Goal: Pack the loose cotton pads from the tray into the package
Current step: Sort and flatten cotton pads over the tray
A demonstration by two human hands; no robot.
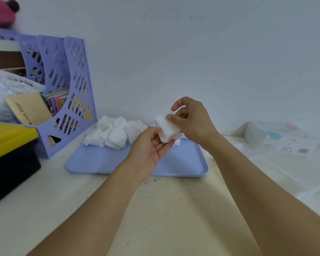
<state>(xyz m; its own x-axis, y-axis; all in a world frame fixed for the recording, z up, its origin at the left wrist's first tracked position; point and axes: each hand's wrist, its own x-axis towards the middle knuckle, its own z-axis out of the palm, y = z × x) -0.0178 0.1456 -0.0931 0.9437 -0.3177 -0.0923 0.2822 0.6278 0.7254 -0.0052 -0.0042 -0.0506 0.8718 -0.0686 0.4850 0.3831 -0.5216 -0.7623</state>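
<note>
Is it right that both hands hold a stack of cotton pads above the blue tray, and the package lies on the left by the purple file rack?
Not quite. The head view shows the package lying on the right, away from the file rack. Both hands, left and right, hold the stack of cotton pads above the tray.

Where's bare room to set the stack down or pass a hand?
Free: the near half of the blue tray, in front of the loose cotton pads, and the bare desk between the forearms. Crowded: the tray's back edge under the pad heap, the left side with the file rack and black-and-yellow box, and far right by the package.
</note>
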